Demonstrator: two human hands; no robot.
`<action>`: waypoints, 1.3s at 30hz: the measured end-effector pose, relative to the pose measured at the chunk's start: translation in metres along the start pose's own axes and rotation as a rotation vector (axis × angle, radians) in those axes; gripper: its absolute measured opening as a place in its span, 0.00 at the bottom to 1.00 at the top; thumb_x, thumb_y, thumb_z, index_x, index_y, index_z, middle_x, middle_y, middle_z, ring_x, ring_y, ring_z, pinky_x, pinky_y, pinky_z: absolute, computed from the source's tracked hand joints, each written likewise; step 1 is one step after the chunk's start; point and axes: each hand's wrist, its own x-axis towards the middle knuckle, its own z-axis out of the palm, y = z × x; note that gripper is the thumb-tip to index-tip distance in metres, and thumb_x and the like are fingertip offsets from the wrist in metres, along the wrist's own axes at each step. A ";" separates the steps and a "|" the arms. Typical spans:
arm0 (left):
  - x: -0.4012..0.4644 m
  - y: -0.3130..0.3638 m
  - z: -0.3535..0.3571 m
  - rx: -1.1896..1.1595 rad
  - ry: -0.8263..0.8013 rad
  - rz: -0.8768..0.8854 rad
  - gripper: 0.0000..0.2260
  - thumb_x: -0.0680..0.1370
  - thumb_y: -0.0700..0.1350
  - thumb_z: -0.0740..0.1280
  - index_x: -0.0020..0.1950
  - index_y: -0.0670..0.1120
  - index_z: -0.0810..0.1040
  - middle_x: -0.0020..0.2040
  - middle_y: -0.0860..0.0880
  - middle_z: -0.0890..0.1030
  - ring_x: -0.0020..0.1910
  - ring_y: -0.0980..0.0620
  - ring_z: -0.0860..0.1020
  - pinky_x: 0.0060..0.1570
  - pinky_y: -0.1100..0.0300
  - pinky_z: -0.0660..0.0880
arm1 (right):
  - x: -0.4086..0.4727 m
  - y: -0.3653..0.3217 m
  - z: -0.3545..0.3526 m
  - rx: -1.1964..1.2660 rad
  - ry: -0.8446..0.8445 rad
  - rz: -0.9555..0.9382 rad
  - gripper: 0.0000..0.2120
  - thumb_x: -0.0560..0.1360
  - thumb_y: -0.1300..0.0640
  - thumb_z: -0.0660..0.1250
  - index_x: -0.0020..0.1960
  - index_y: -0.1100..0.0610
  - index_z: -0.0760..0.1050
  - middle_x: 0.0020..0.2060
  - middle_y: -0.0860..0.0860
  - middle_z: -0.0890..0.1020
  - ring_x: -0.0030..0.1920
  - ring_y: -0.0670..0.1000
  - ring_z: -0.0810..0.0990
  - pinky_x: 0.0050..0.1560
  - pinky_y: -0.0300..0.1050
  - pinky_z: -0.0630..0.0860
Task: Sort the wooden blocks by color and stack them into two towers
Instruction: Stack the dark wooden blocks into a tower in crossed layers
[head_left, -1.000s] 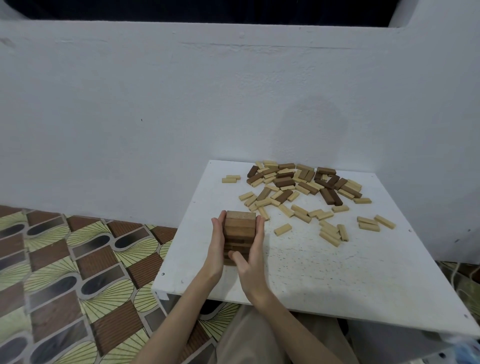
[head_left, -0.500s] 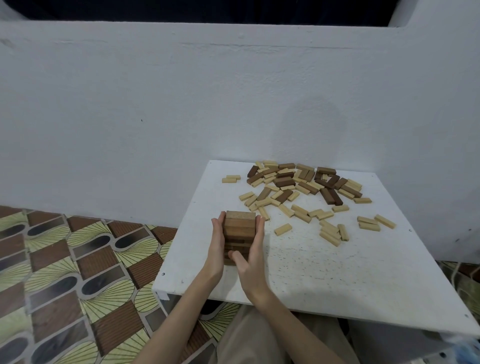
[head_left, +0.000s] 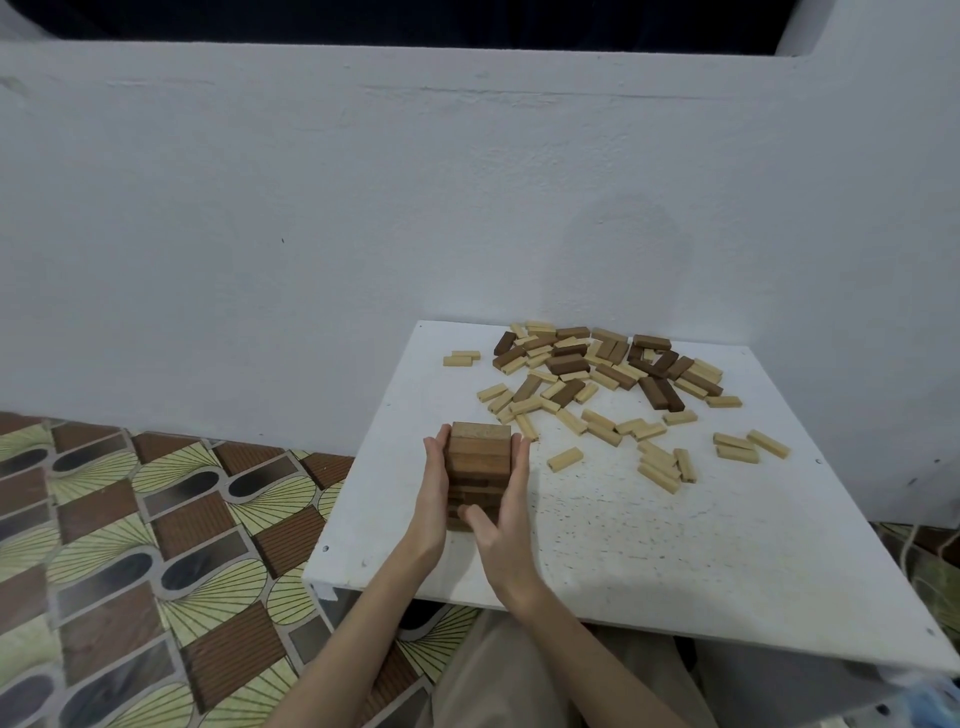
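Note:
A short tower of dark brown blocks (head_left: 479, 457) stands near the left side of the white table (head_left: 649, 561). My left hand (head_left: 432, 493) lies flat against the tower's left face with straight fingers. My right hand (head_left: 504, 525) presses its right face with straight fingers, and its thumb touches the front lower layers. Behind the tower, at the table's far side, lies a mixed pile of loose dark blocks (head_left: 660, 391) and light blocks (head_left: 602, 431), with more light blocks (head_left: 750, 446) scattered to the right.
A white wall (head_left: 363, 234) rises right behind the table. A patterned floor (head_left: 130, 545) lies to the left, below the table's edge. A single light block (head_left: 564, 459) lies just right of the tower. Two light blocks (head_left: 461, 358) sit apart at the far left.

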 end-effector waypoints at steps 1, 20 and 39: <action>0.002 -0.001 -0.003 0.005 0.000 -0.002 0.20 0.82 0.55 0.39 0.69 0.56 0.61 0.61 0.58 0.74 0.57 0.70 0.72 0.54 0.79 0.66 | 0.000 -0.006 -0.002 0.014 -0.011 -0.005 0.45 0.68 0.59 0.63 0.76 0.46 0.39 0.73 0.40 0.56 0.69 0.36 0.63 0.60 0.31 0.71; 0.060 0.049 -0.032 1.250 -0.459 0.259 0.59 0.60 0.54 0.80 0.77 0.46 0.44 0.73 0.49 0.64 0.70 0.50 0.62 0.68 0.57 0.62 | 0.082 -0.084 -0.054 -1.238 -0.655 -0.028 0.66 0.62 0.46 0.80 0.77 0.55 0.31 0.69 0.56 0.70 0.65 0.57 0.71 0.58 0.50 0.71; 0.064 0.052 -0.023 1.251 -0.460 0.236 0.59 0.61 0.52 0.80 0.76 0.49 0.39 0.65 0.46 0.71 0.65 0.48 0.65 0.62 0.60 0.63 | 0.088 -0.077 -0.052 -1.215 -0.625 -0.034 0.66 0.63 0.47 0.79 0.75 0.54 0.28 0.39 0.49 0.70 0.44 0.52 0.74 0.42 0.47 0.73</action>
